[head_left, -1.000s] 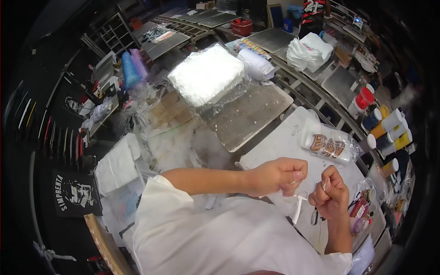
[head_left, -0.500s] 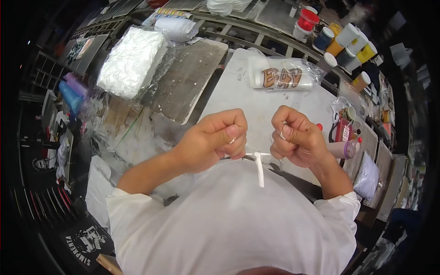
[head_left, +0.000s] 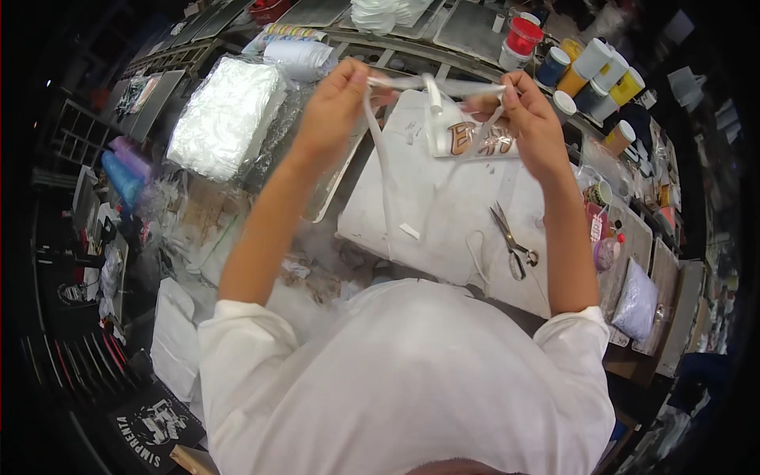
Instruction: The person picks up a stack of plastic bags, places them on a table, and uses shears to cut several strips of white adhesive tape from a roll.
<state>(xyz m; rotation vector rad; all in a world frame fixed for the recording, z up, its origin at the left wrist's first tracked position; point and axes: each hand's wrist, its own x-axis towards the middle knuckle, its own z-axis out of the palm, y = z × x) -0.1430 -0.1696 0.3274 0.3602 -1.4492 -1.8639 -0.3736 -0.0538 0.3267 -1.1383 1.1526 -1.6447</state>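
Both arms reach out over a white work board (head_left: pixel 372 206). Between my hands a white strip of cloth or tape (head_left: pixel 459 85) is pulled taut, with a short tail at its middle and loose lengths hanging below. My left hand (head_left: pixel 339 99) is closed on its left part, and my right hand (head_left: pixel 532 119) pinches its right part. Beyond the strip lies a clear-wrapped white package (head_left: pixel 473 142) with brown lettering, partly covered by it. Open-bladed scissors (head_left: pixel 511 240) rest on the board, next to a thin pale cord loop (head_left: pixel 476 252) and a small white tag (head_left: pixel 409 230).
At the left sits a large plastic-wrapped white stack (head_left: pixel 224 119), with a white roll (head_left: pixel 299 58) behind it. Several paint jars (head_left: pixel 590 65) and a red tub (head_left: pixel 523 36) line the right back. A white bag (head_left: pixel 635 301) lies at the right.
Both hands have moved up and away from my chest, carrying the strip out over the board. The strip's full span and the scissors now show.
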